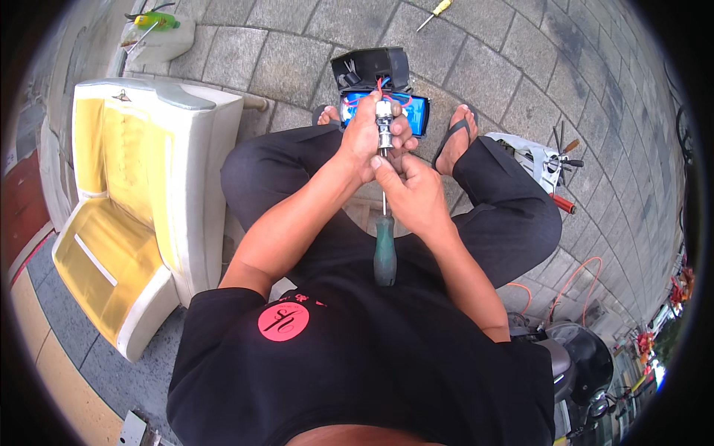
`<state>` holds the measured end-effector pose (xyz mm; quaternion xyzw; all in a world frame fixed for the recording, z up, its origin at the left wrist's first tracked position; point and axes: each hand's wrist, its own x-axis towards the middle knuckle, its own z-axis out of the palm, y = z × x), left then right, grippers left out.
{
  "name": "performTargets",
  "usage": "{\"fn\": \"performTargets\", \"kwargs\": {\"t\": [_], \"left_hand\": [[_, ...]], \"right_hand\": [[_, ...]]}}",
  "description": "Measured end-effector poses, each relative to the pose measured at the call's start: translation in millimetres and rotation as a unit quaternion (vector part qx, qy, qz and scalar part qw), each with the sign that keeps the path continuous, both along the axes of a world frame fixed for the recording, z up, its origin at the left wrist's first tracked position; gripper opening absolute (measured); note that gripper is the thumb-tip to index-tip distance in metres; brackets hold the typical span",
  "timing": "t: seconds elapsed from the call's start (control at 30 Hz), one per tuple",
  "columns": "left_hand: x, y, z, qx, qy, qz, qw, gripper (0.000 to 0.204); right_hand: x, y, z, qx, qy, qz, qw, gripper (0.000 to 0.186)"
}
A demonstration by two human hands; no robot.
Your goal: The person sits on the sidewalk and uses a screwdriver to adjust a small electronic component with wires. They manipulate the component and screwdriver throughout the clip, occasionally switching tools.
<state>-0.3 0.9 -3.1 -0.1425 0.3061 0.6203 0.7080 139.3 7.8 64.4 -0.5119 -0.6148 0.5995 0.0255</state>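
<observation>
My left hand (361,141) is wrapped round a silver cylindrical metal fitting (384,134) with a whitish top, its fingertips showing on the right side. Just below, my right hand (416,192) pinches the thin shaft of a screwdriver between thumb and fingers. The green screwdriver handle (384,256) points back toward my chest, and its tip end meets the lower end of the fitting, partly hidden by my fingers. Beyond my hands, a blue block (416,113) with red wires (379,86) sits in a black case, whose black cover (387,61) stands opened on the far side.
A yellow and white padded seat (137,178) stands at my left. A pale holder with several tools (547,160) and a red-handled tool (563,203) lie at my right. Far off are a yellow-handled screwdriver (440,9) and a green bottle (158,20). An orange cord (576,276) trails at lower right.
</observation>
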Motion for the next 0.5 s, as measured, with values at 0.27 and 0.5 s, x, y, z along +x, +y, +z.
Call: {"fn": "performTargets", "kwargs": {"t": [0.27, 0.5], "left_hand": [[2.3, 1.6, 4.3, -0.012, 0.024, -0.002, 1.000, 0.041], [0.4, 0.1, -3.1, 0.004, 0.020, -0.010, 1.000, 0.046]], "right_hand": [[2.8, -7.6, -10.1, 0.180, 0.068, 0.002, 0.981, 0.042], [1.2, -6.2, -9.6, 0.064, 0.076, -0.022, 0.995, 0.038]]}}
